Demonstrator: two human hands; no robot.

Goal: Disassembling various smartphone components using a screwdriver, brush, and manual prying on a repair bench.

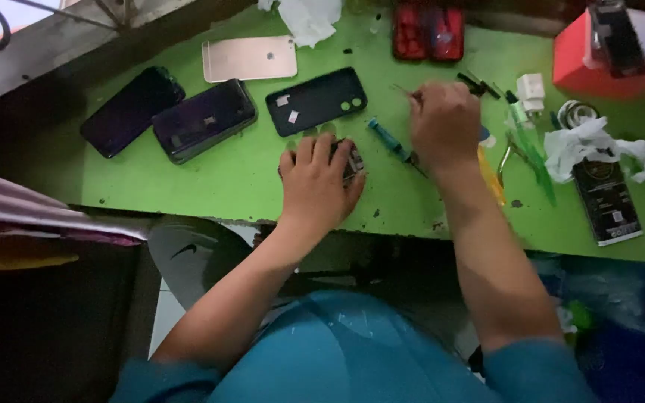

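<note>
Head view: your left hand (315, 186) lies palm down near the front edge of the green desk (248, 179), fingers spread and curled over a small dark device (350, 160) that shows only at its right side, so you press it to the desk rather than lift it. Your right hand (446, 123) is closed into a loose fist toward the middle of the desk, pinching a thin tool (404, 92) whose fine tip sticks out to the left of the knuckles; the hand is blurred, so the kind of tool cannot be told. Between your two hands a blue-handled screwdriver (390, 140) lies on the desk, just beside your right wrist. Behind your left hand sits a black phone back cover (316, 101), and further toward the left edge two dark phones (203, 119) (132, 110) lie side by side at a slant. A rose-gold phone (249, 58) rests face down near the back edge, with crumpled white tissue (309, 19) behind it. To the right of your right hand are a small white charger plug (531, 89), green-handled tools (533, 145), more crumpled tissue (599, 145) and a flat black battery (608, 200) toward the front right. A red box (572, 63) stands at the back right corner.
</note>
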